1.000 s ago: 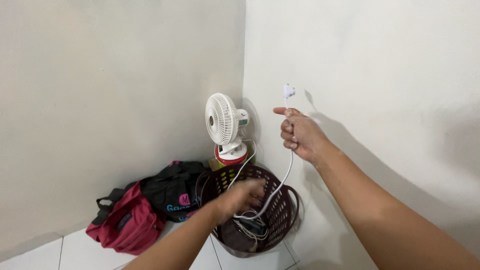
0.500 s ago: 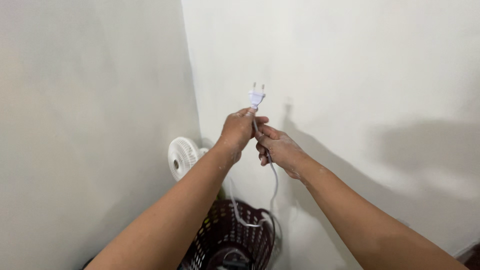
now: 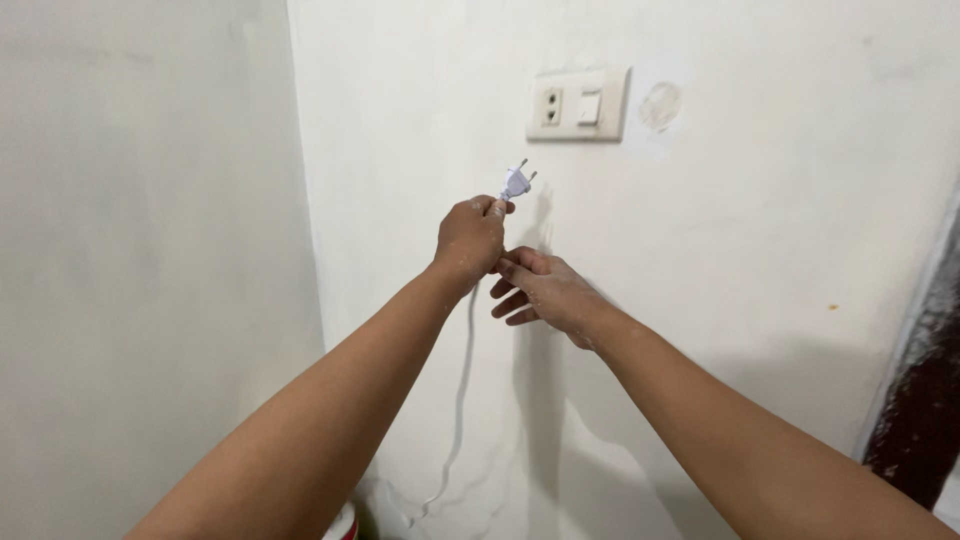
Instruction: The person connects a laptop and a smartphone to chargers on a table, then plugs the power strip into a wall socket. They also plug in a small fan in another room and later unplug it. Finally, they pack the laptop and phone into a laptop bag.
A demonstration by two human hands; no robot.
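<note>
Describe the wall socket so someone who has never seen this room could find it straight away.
Start at the corner where the two pale walls meet and look right along the right-hand wall to the cream plate above the raised hands. The socket is the plate's left half, up and right of the white plug in the left hand. It has two small holes, whereas its neighbour is a flat white switch.

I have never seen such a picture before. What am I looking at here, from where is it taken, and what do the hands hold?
The picture comes from a camera worn on a person's head, so you see that person's own two bare arms reaching out. The left hand holds a white plug with its prongs pointing up toward a wall plate that has a socket and a switch. The white cord hangs down along the wall. The right hand is open, holding nothing, just beside the left hand.
</note>
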